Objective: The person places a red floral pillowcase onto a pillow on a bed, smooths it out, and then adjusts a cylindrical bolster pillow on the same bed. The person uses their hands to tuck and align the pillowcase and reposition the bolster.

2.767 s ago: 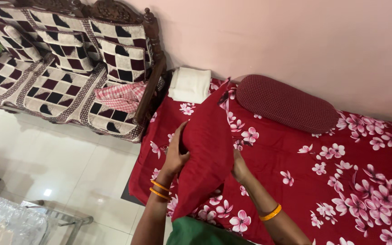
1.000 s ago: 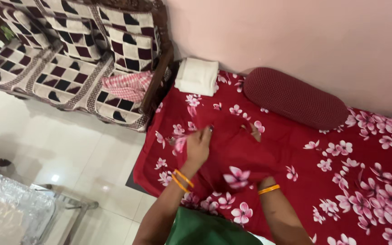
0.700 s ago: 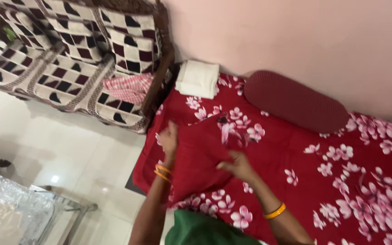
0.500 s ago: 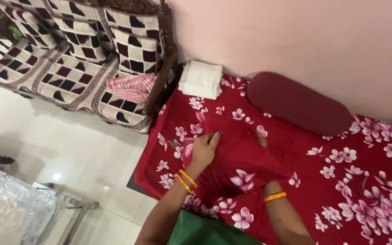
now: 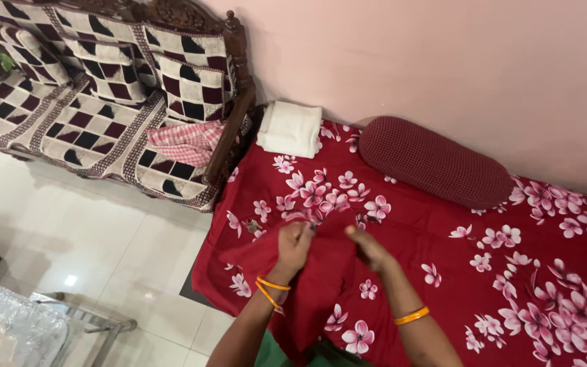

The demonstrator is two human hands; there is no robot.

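While the bed (image 5: 511,272) is already spread with its red flowered sheet and a bolster (image 5: 429,162) lies by the wall, a red pillow cover (image 5: 307,272) is bunched at the near edge, not yet laid flat. It is gripped by the left hand (image 5: 293,246) and right hand (image 5: 369,246), fingers clenched on the cloth.

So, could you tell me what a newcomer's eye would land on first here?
First, the red bedspread with pink flowers filling the right side, where the left hand and right hand grip a red cloth at its near edge. Then the dark red bolster against the wall, and the checked sofa at upper left.
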